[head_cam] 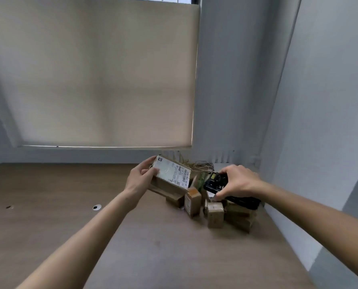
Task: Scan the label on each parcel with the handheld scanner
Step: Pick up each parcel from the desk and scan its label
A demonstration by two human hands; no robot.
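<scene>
My left hand grips a brown cardboard parcel by its left end, lifted and tilted so its white label faces me. My right hand holds the black handheld scanner, its front end pointing left toward the label from a short gap away. Below and between my hands lies a pile of several small brown parcels on the wooden desk.
Tangled cables lie behind the pile by the wall. A grey partition closes off the right side, close to the parcels. A roller blind hangs over the window behind the desk. A small round hole sits in the desk at left.
</scene>
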